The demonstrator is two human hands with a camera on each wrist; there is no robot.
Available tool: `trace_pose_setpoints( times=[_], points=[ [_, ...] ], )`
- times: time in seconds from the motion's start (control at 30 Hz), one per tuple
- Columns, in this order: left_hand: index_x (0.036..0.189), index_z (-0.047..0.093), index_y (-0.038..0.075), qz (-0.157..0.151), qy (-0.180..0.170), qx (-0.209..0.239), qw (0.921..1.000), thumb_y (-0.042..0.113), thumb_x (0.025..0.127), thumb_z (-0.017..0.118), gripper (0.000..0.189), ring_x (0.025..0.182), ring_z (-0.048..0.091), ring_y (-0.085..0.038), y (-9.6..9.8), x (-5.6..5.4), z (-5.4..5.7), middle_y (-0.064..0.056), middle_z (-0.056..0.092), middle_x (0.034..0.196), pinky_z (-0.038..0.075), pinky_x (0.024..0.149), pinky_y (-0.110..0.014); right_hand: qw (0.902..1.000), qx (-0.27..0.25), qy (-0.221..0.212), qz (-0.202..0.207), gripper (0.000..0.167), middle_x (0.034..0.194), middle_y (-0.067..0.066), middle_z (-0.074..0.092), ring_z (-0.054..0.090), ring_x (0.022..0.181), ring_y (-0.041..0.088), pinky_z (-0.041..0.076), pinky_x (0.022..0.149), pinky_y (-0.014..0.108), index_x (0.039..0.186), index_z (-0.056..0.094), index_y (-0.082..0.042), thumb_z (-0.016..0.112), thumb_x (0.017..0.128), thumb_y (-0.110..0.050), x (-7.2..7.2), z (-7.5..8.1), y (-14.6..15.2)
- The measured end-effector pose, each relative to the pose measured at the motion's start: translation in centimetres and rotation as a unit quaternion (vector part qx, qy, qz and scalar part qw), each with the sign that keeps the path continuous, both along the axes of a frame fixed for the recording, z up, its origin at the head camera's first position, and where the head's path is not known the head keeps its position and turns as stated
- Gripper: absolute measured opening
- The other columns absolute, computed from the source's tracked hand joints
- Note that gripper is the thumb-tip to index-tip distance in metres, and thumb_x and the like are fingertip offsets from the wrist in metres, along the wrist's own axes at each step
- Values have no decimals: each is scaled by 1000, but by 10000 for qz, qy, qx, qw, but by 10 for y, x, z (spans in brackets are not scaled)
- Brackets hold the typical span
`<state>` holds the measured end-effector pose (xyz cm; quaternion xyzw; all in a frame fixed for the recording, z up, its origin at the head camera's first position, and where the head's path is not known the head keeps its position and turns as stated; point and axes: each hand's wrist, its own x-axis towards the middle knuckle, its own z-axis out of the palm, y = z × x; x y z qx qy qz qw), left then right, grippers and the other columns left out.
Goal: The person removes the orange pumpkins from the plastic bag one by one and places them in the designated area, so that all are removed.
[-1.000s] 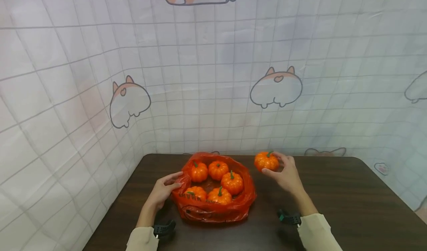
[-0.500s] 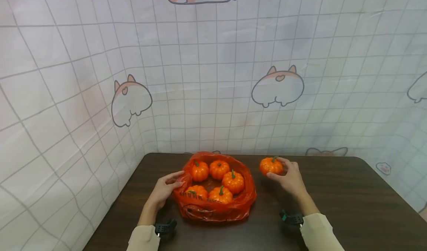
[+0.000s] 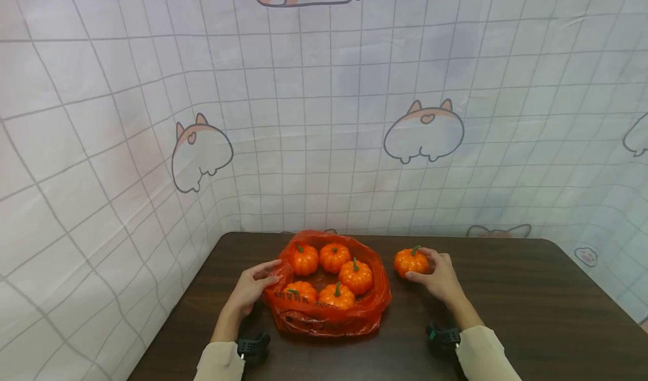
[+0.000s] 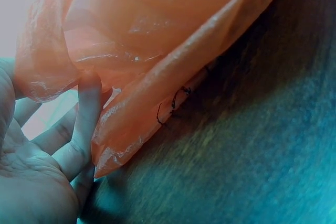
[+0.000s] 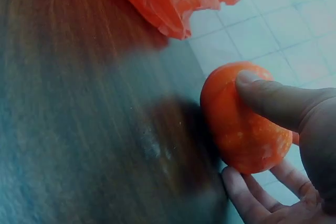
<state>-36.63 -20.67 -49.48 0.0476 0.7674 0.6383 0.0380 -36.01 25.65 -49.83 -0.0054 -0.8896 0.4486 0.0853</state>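
Right hand (image 3: 439,276): my thumb and fingers grasp an orange pumpkin (image 3: 409,263) low at the tabletop (image 3: 531,302) (whether it touches the wood, I cannot tell).
Left hand (image 3: 248,288): I pinch the left edge of the red bag (image 3: 329,322).
Bag: open on the tabletop between my hands, apart from the held pumpkin.
Inside: five more pumpkins (image 3: 356,278), arranged in a rough ring.

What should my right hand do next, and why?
Probably ease the held pumpkin fully onto the table: the right hand has lowered it over the last second, and it is now low beside the red bag, outside its opening.
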Motion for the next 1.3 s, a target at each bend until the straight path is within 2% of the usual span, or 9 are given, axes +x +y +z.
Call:
trace_pose_setpoints(
  times=[0.2,0.5,0.93,1.3],
  points=[
    [143,61,10,29,-18,-9,10000,14,98,68,45,95,65,-17,0,0,0,-17,67,118,56,79,-31,9997,-173,-141,120,79,146,30,31,44,132,50,37,109,65,150,41,-5,83,88,-28,0,-3,1],
    [141,63,11,71,-5,-8,10000,12,97,68,44,95,65,-18,3,-1,0,-18,68,118,56,79,-31,9988,-402,-258,141,78,148,31,27,47,126,48,43,107,60,153,38,-7,80,90,-25,-3,-6,1],
    [141,62,9,61,-46,80,9999,10,98,66,43,95,66,-18,2,-1,1,-19,66,119,57,79,-31,9990,-322,-255,165,81,150,31,28,46,124,47,42,105,61,155,36,-8,80,90,-29,-11,-3,-1],
    [139,64,10,129,-26,67,9999,9,97,68,42,93,64,-17,3,-1,-1,-17,67,115,56,78,-30,9985,-406,-314,207,81,150,31,27,46,128,51,40,109,64,156,35,-9,79,91,-29,-14,-5,0]
  ],
)
